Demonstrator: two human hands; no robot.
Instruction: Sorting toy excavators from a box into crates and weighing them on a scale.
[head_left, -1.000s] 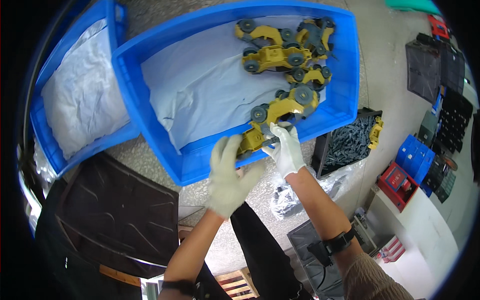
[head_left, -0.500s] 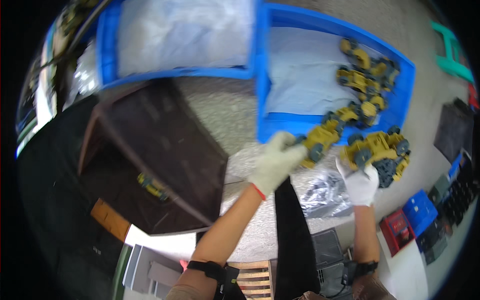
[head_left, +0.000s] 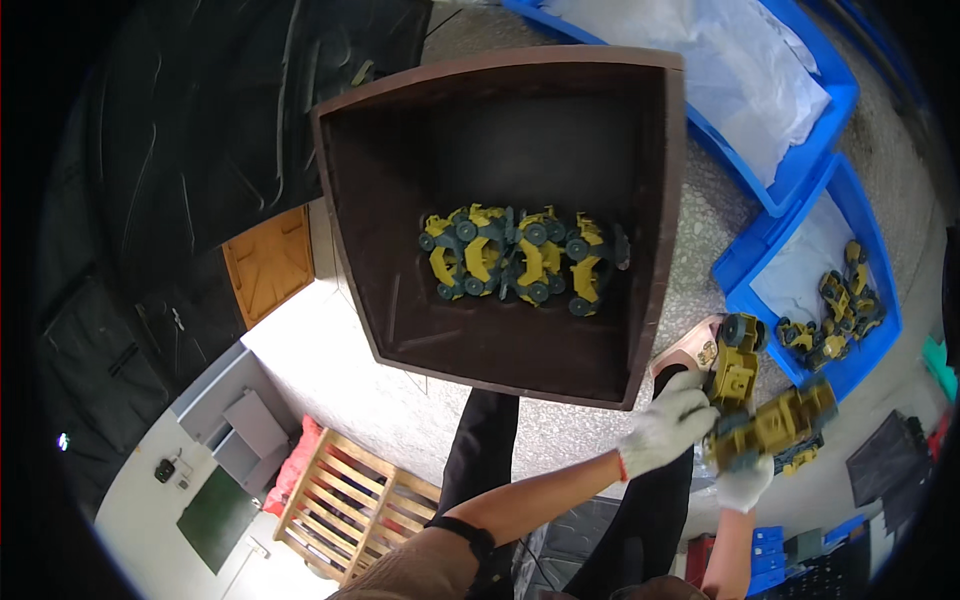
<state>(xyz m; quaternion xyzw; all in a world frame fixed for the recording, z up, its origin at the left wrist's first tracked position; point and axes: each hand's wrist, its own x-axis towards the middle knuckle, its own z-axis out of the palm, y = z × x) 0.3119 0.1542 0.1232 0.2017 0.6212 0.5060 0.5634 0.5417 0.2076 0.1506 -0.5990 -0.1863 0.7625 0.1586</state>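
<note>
With the left hand (head_left: 672, 424) closed around a yellow toy vehicle (head_left: 738, 372) and the right hand (head_left: 745, 486) gripping a blurred toy vehicle (head_left: 778, 422), both right of the brown box (head_left: 500, 362) near the blue bin (head_left: 880, 354), firm, steady holds should keep the pair from knocking together.

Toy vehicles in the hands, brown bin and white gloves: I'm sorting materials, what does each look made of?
The toy vehicles look like matte molded plastic, from their evenly colored yellow parts, though metal is possible. The brown bin is probably rigid, dull plastic: smooth walls, thick rim. The gloves seem matte fabric, close-fitting, red-edged at the left cuff.
</note>
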